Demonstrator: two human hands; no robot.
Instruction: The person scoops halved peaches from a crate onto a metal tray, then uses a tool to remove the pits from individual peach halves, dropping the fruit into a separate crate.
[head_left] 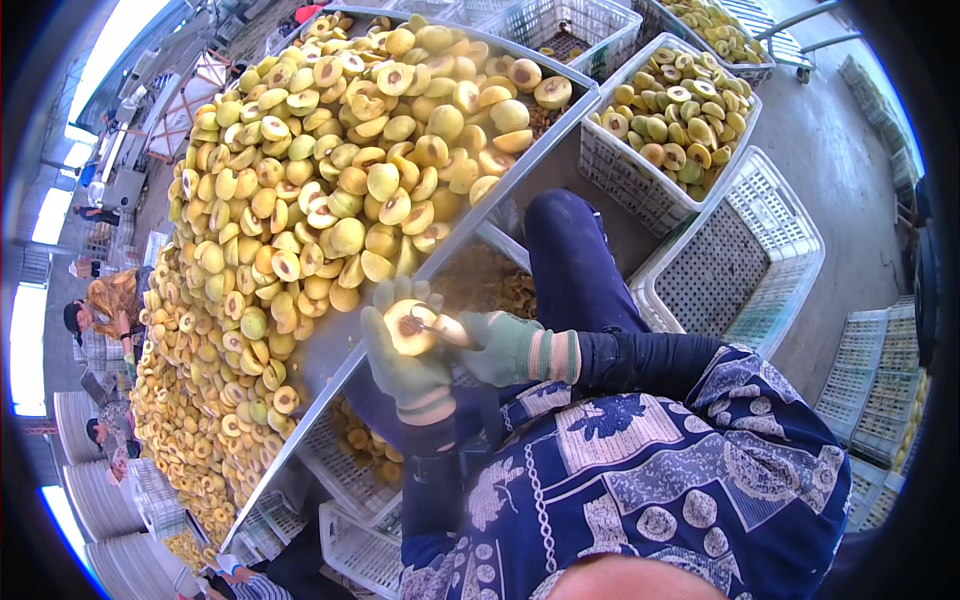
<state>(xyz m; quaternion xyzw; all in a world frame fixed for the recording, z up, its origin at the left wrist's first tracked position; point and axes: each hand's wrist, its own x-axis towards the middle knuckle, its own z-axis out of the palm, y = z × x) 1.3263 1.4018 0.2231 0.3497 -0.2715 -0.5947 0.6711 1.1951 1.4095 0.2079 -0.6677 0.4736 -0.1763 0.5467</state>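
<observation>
Over the metal table's edge, my gloved left hand (412, 375) cups a halved yellow peach (400, 341), cut face up, with a brown pit area at its middle. My right hand (505, 348), in a matching pale green glove with a striped cuff, is closed around a short tool with a pale handle (453, 330). Its thin dark tip touches the centre of the cut face; the exact shape of that tip is too small to make out. Beyond my hands lies a big heap of peach halves (330, 170), many with pits still in them.
The metal table rim (500, 195) runs diagonally past my knee (565, 225). To the right stand a white crate full of peach halves (650, 165) and a white crate with bare mesh (715, 265). More crates (355, 545) sit below the table. Other people (110, 300) are across the heap.
</observation>
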